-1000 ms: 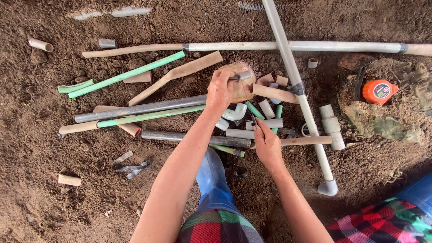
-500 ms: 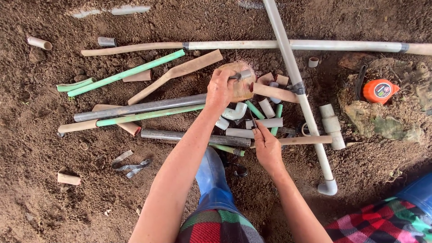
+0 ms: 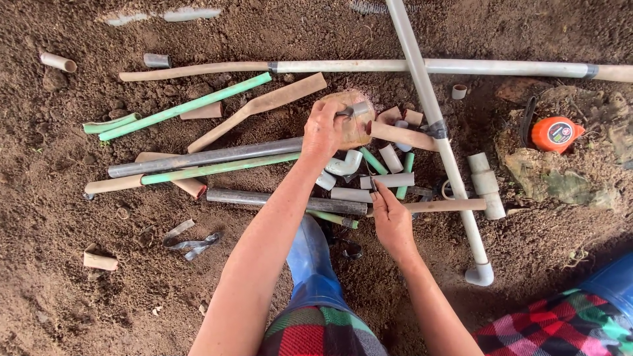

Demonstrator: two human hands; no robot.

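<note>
Pipe offcuts are lying in a loose heap on the bare soil, and we are working over them from the head view, the only view we have. Our left hand is closing around a short grey pipe piece and pressing it against a rounded brownish lump, which looks like a stone or clod, though we cannot tell which. Our right hand is resting on the heap, fingers curled near a thin dark object that may be a blade; whether the hand is actually gripping it, we cannot tell.

We are judging the risks from how things are lying. The grey piece is small and held only by fingertips, so it is liable to be slipping off the rounded lump and dropping among the look-alike offcuts. If the dark object is a blade, our right hand is sitting close to its edge. The long white pipe is crossing the heap just beside both hands, and a nudge could be rolling it onto the white elbow fitting. Loose soil is getting into open pipe ends. The orange tape measure is sitting well apart on the right.
</note>
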